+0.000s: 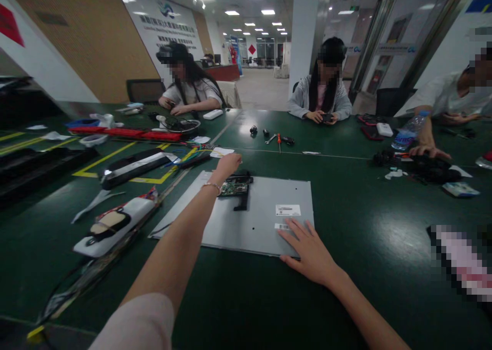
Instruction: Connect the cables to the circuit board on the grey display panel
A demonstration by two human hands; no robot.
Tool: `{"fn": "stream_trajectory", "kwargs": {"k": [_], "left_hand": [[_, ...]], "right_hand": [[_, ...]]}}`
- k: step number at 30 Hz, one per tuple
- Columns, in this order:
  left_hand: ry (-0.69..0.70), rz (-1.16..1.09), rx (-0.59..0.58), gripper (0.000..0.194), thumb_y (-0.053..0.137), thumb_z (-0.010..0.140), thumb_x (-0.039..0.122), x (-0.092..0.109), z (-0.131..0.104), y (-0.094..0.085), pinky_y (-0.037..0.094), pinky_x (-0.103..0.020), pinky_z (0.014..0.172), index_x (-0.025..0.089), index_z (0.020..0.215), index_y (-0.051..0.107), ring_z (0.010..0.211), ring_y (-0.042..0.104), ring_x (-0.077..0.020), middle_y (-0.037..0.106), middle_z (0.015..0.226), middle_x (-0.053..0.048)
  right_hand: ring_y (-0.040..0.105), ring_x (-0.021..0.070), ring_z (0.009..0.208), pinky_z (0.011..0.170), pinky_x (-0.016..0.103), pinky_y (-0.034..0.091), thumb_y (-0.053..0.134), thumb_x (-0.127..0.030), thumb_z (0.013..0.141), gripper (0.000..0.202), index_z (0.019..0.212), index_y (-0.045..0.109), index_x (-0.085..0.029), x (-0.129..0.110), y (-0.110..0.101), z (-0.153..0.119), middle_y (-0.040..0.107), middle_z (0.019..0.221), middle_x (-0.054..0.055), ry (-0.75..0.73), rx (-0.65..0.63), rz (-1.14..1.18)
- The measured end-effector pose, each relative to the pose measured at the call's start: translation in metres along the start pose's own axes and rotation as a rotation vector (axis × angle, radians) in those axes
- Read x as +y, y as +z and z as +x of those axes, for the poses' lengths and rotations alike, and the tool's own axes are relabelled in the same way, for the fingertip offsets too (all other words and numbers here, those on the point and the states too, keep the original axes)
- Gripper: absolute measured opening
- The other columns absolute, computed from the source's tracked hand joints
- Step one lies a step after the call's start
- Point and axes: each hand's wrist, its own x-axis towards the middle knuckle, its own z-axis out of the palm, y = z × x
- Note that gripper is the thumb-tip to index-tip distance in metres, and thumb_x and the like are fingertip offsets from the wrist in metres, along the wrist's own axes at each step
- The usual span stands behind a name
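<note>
A flat grey metal panel [265, 222] lies on the green table in front of me, with two white labels on its right part. A green circuit board [235, 186] in a black frame rests on it left of centre. My left hand [227, 166] reaches across to the panel's far side, just above the board. Its fingers are closed, and what they hold, if anything, is hidden. My right hand [307, 250] lies spread on the panel's near right corner, beside the smaller label.
On the left are a white-and-black device [115, 224] with loose wires and a long black casing [134, 166]. Beyond the panel lie a wrench [270, 139] and an orange screwdriver [279, 141]. A bottle [410, 130] stands at right. Several co-workers sit around the table.
</note>
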Motion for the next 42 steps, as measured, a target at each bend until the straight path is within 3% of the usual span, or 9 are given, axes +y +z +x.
{"fn": "stream_trajectory", "kwargs": {"k": [11,18,24,30,33,36,40,42], "left_hand": [[-0.079,-0.071,0.053,0.035,0.055,0.083,0.028,-0.004,-0.047,0.004,0.047,-0.032,0.094,0.017,0.112,0.07,0.109,0.061,-0.0259,0.068,0.117,-0.012],[-0.24,-0.141,0.367,0.036,0.05,0.086,0.024,-0.004,-0.114,0.004,0.038,-0.04,0.108,0.015,0.117,0.066,0.125,0.049,-0.0289,0.056,0.132,-0.014],[-0.474,-0.242,0.276,0.053,0.054,0.084,0.03,-0.038,-0.165,0.007,0.036,-0.043,0.111,0.01,0.133,0.052,0.132,0.045,-0.0312,0.052,0.137,-0.018],[-0.58,-0.537,0.221,0.051,0.053,0.084,0.029,-0.07,-0.186,0.013,0.035,-0.042,0.112,0.007,0.13,0.052,0.131,0.049,-0.03,0.054,0.138,-0.019],[-0.643,-0.741,0.224,0.044,0.054,0.082,0.029,-0.066,-0.191,0.016,0.041,-0.042,0.107,0.013,0.123,0.057,0.123,0.056,-0.0283,0.06,0.132,-0.015],[-0.639,-0.795,0.253,0.039,0.054,0.082,0.029,-0.057,-0.197,0.016,0.044,-0.038,0.105,0.015,0.119,0.06,0.121,0.058,-0.0254,0.061,0.132,-0.013],[-0.582,-0.868,0.225,0.04,0.055,0.082,0.033,-0.045,-0.209,0.009,0.046,-0.037,0.103,0.016,0.118,0.061,0.114,0.063,-0.0252,0.066,0.124,-0.012],[-0.533,-0.905,0.164,0.042,0.059,0.079,0.035,-0.038,-0.215,0.004,0.049,-0.038,0.099,0.016,0.117,0.061,0.107,0.066,-0.0266,0.07,0.116,-0.012]], "right_hand": [[0.008,0.0246,0.151,0.12,0.051,0.002,0.037,-0.061,0.095,0.066,0.153,0.031,-0.032,-0.005,0.001,-0.005,0.016,0.164,0.003,0.028,0.012,-0.029],[0.009,0.0249,0.151,0.12,0.051,0.004,0.035,-0.062,0.095,0.066,0.154,0.028,-0.032,-0.003,0.001,-0.007,0.013,0.165,0.002,0.01,0.005,-0.032],[0.013,0.0242,0.15,0.12,0.052,0.006,0.037,-0.059,0.096,0.062,0.153,0.028,-0.036,0.013,-0.003,-0.028,0.014,0.164,-0.001,-0.016,-0.042,-0.019],[0.017,0.0228,0.149,0.12,0.054,0.006,0.034,-0.055,0.098,0.057,0.152,0.03,-0.038,0.03,-0.002,-0.065,0.021,0.163,-0.003,0.04,-0.037,0.054],[0.021,0.0231,0.148,0.121,0.05,0.01,0.036,-0.057,0.096,0.06,0.152,0.033,-0.035,0.035,0.002,-0.073,0.025,0.162,0.0,0.078,0.025,0.183],[0.019,0.0223,0.149,0.121,0.043,0.013,0.039,-0.059,0.094,0.07,0.154,0.027,-0.027,0.045,0.007,-0.074,0.02,0.163,0.005,0.175,0.186,0.37],[0.018,0.0248,0.149,0.12,0.04,0.018,0.041,-0.065,0.089,0.084,0.155,0.02,-0.019,0.068,0.006,-0.08,0.017,0.163,0.011,0.385,0.366,0.549],[0.024,0.0288,0.147,0.119,0.043,0.024,0.042,-0.069,0.087,0.087,0.156,0.019,-0.022,0.079,0.001,-0.089,0.017,0.163,0.011,0.518,0.422,0.601]]}}
